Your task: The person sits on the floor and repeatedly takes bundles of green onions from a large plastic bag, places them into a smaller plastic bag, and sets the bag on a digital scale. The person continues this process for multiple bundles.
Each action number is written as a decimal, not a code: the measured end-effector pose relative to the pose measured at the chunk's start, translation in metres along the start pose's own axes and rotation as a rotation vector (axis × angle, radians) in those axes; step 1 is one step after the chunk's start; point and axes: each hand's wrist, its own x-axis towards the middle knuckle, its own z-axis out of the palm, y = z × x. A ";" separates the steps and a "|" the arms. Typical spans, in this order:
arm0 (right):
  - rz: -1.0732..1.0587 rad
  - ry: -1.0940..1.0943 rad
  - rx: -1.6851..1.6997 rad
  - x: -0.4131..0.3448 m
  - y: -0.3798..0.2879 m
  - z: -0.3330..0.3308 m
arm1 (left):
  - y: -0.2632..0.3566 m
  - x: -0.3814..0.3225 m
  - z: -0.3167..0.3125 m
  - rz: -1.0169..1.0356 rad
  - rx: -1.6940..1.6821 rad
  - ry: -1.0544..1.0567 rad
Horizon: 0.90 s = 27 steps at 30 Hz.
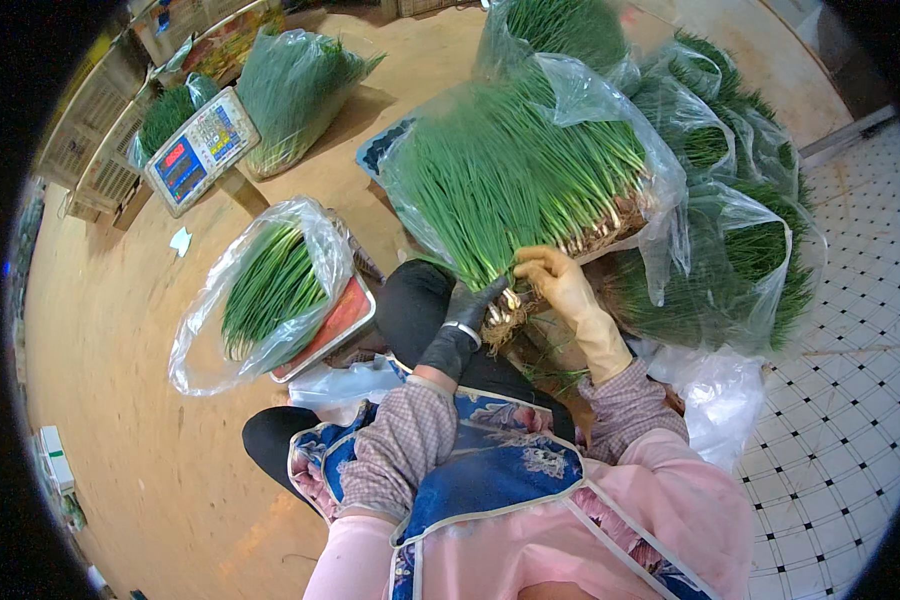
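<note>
My left hand (pixel 471 319), in a black glove with a pale band at the wrist, grips a bunch of green onions (pixel 474 225) just above its white bulbs. Stringy brown roots (pixel 504 330) hang below that grip, over my lap. In a tan rubber glove, my right hand (pixel 559 277) has bent fingers at the right side of the bunch's stems; whether they pinch a stalk is hard to tell. Behind the bunch, a larger pile of green onions (pixel 581 169) lies on an open clear plastic bag (pixel 660 161), roots towards the right.
Left of my knee, a scale platform (pixel 356 319) carries a bagged bunch (pixel 274 289); its display head (pixel 201 150) stands behind. Full bags of green onions (pixel 750 262) crowd the right, another bag (pixel 292 97) stands back left. Plastic crates (pixel 109 112) line the far left.
</note>
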 end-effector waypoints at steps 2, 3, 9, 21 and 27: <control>-0.219 0.125 -0.265 0.007 0.003 -0.003 | 0.009 -0.002 0.007 -0.052 0.107 0.009; -0.208 0.073 -0.264 0.009 0.003 -0.006 | 0.003 0.000 0.009 0.031 0.065 0.005; -0.052 -0.153 -0.535 0.013 -0.020 0.002 | -0.003 0.001 -0.001 0.106 0.039 -0.041; -0.096 -0.042 -0.731 0.021 -0.049 0.029 | 0.002 -0.002 0.014 0.203 0.124 0.054; 0.097 -0.019 -0.922 0.037 -0.057 0.045 | -0.006 0.004 0.010 0.301 0.255 0.158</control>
